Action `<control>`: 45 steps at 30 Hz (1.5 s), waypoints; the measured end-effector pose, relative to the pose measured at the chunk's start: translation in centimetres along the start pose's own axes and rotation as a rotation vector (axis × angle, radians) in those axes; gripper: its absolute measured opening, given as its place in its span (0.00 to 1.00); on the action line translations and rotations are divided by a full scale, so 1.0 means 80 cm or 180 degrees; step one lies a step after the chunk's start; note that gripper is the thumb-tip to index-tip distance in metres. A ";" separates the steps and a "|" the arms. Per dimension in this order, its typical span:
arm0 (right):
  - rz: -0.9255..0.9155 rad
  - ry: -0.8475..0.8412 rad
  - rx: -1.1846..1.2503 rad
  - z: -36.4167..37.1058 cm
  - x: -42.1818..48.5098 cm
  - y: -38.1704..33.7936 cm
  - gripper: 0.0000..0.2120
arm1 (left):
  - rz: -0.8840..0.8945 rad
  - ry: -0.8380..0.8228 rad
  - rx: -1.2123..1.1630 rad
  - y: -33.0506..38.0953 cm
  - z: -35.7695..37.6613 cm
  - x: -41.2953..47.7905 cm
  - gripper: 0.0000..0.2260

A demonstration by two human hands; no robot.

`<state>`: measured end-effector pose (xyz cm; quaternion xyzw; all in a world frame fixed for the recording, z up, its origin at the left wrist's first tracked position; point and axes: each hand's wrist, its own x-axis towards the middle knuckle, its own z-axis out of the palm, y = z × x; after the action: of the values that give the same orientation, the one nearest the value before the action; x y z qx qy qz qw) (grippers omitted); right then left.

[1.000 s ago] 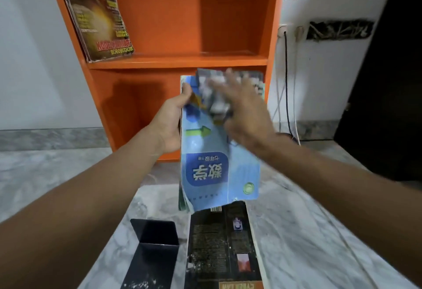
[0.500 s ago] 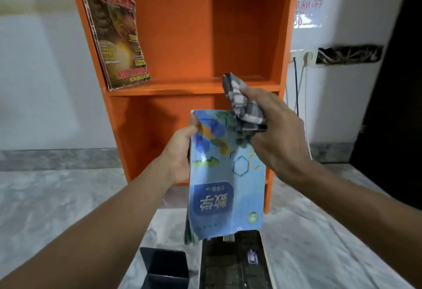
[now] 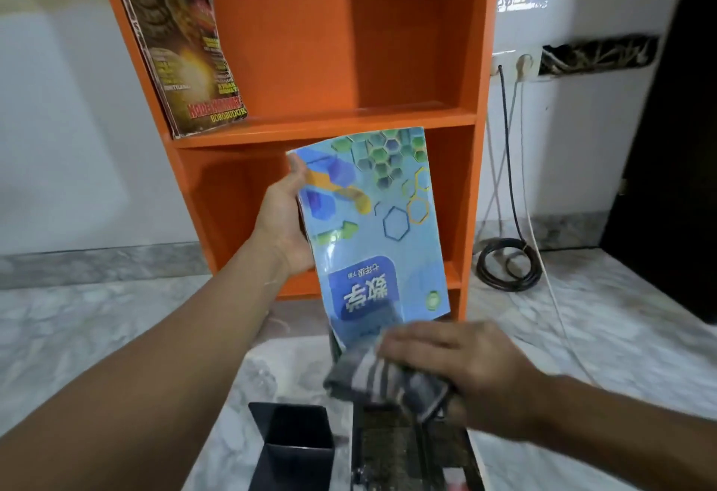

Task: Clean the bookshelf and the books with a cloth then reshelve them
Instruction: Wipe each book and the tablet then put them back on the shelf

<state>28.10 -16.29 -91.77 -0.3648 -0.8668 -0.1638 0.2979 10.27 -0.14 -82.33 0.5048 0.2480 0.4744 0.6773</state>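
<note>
- left grip point(image 3: 285, 219) is clamped on the blue book point(image 3: 380, 226), which sits upside down in front of the orange bookshelf point(image 3: 388, 120), lower compartment
- right grip point(image 3: 458, 366) is closed round the checked cloth point(image 3: 382, 380), touching the book's bottom edge, below the bookshelf

At lower centre you see a black box point(image 3: 295, 469) on the marble floor point(image 3: 77, 335). At right, a black cable point(image 3: 504, 285) lies coiled below wall sockets point(image 3: 518, 63), beside a dark door point(image 3: 679, 141).

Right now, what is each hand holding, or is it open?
Left hand: grips the blue book by its side edge.
Right hand: holds the cloth at the book's lower end.
</note>
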 end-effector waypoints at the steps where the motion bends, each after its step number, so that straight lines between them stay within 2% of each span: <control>1: 0.0142 0.0475 0.0059 -0.017 0.020 0.008 0.26 | -0.0024 0.0078 -0.0047 -0.002 -0.003 0.000 0.33; 3: 0.0840 0.1172 -0.0067 -0.047 0.067 0.028 0.31 | -0.0160 0.0110 -0.0143 -0.007 -0.006 0.001 0.33; 4: 0.1132 0.1300 -0.0198 -0.052 0.088 0.034 0.36 | -0.0187 0.0066 -0.0184 -0.007 -0.002 0.001 0.32; 5: 0.1298 0.1226 -0.0397 -0.051 0.099 0.037 0.41 | -0.0169 0.0061 -0.0224 -0.006 0.004 -0.001 0.31; 7: 0.1112 0.0599 -0.0935 -0.013 0.082 0.029 0.45 | -0.0031 0.0180 -0.0207 -0.002 0.014 0.001 0.29; 9: 0.0325 -0.0183 -0.1234 0.049 0.024 0.010 0.35 | 0.0168 0.0283 -0.0099 0.002 0.023 0.004 0.25; 11: -0.0449 -0.0941 -0.0961 0.086 -0.037 -0.008 0.18 | 0.0292 0.0484 0.0029 0.009 0.023 0.003 0.24; 12: -0.0541 -0.1213 -0.0742 0.085 -0.050 -0.015 0.14 | 0.0348 0.0671 0.0114 0.010 0.021 0.005 0.23; 13: -0.0475 -0.1251 -0.0556 0.074 -0.053 -0.019 0.14 | 0.0407 0.0877 0.0245 0.011 0.016 0.008 0.23; 14: -0.0363 -0.1041 -0.0391 0.060 -0.048 -0.019 0.16 | 0.0489 0.1156 0.0484 0.009 0.011 0.012 0.22; 16: -0.0163 -0.0297 -0.0092 0.021 -0.017 -0.016 0.21 | 0.0714 0.1916 0.1049 0.006 0.002 0.012 0.19; 17: -0.0074 0.0043 -0.0066 -0.001 0.007 -0.013 0.21 | 0.0818 0.2137 0.1302 0.002 -0.004 0.013 0.19; 20: 0.0398 0.0890 -0.0127 -0.044 0.075 0.003 0.23 | 0.0784 0.2146 0.1619 -0.004 -0.012 0.010 0.27; 22: 0.0849 0.1049 -0.0361 -0.040 0.099 0.012 0.33 | 0.0684 0.2098 0.1531 -0.006 -0.013 0.014 0.33; 24: 0.0882 0.0612 -0.0658 -0.014 0.090 0.015 0.42 | 0.0716 0.2140 0.1489 -0.003 -0.011 0.018 0.32; 25: 0.0656 0.0325 -0.0700 0.008 0.071 0.009 0.42 | 0.0752 0.2169 0.1474 -0.001 -0.008 0.017 0.30; 26: 0.0270 0.0073 -0.0689 0.030 0.047 -0.001 0.38 | 0.0801 0.2177 0.1446 0.002 -0.007 0.015 0.29; 28: -0.0444 -0.0570 -0.0695 0.066 -0.008 -0.019 0.22 | 0.0873 0.2184 0.1288 0.006 -0.016 0.011 0.29; 29: -0.0407 -0.1095 -0.0778 0.072 -0.026 -0.030 0.16 | 0.0890 0.2233 0.1248 0.008 -0.019 0.006 0.27; 30: -0.0100 -0.1572 -0.0803 0.075 -0.039 -0.039 0.14 | 0.0902 0.2332 0.1202 0.007 -0.026 0.008 0.25; 31: 0.0381 -0.2056 -0.0513 0.076 -0.044 -0.043 0.15 | 0.0911 0.2461 0.1159 0.009 -0.026 0.003 0.23; 33: 0.1319 -0.2629 0.0296 0.081 -0.043 -0.037 0.23 | 0.0908 0.2649 0.1048 0.009 -0.029 0.005 0.22; 35: 0.2279 -0.2748 0.1414 0.081 -0.028 -0.024 0.27 | 0.0864 0.2790 0.0909 0.005 -0.031 0.003 0.21; 37: 0.3051 -0.2826 0.2042 0.087 -0.020 -0.010 0.29 | 0.0767 0.2771 0.0835 -0.002 -0.030 0.001 0.21; 38: 0.3255 -0.3028 0.2064 0.089 -0.017 -0.008 0.30 | 0.0751 0.2736 0.0837 -0.005 -0.029 0.001 0.22; 40: 0.3217 -0.3385 0.1501 0.101 -0.025 -0.005 0.31 | 0.0701 0.2732 0.0873 -0.007 -0.021 -0.004 0.21; 42: 0.3177 -0.3471 0.0980 0.115 -0.036 -0.002 0.35 | 0.0624 0.2705 0.0790 -0.011 -0.020 -0.002 0.20; 45: 0.3292 -0.2806 0.1038 0.114 -0.031 0.005 0.38 | 0.0555 0.2777 0.0733 -0.016 -0.025 -0.002 0.21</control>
<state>26.13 -12.81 -100.34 -0.7137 -0.6354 0.2945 0.0090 9.05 0.55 -84.24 0.3489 0.5176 0.6671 0.4066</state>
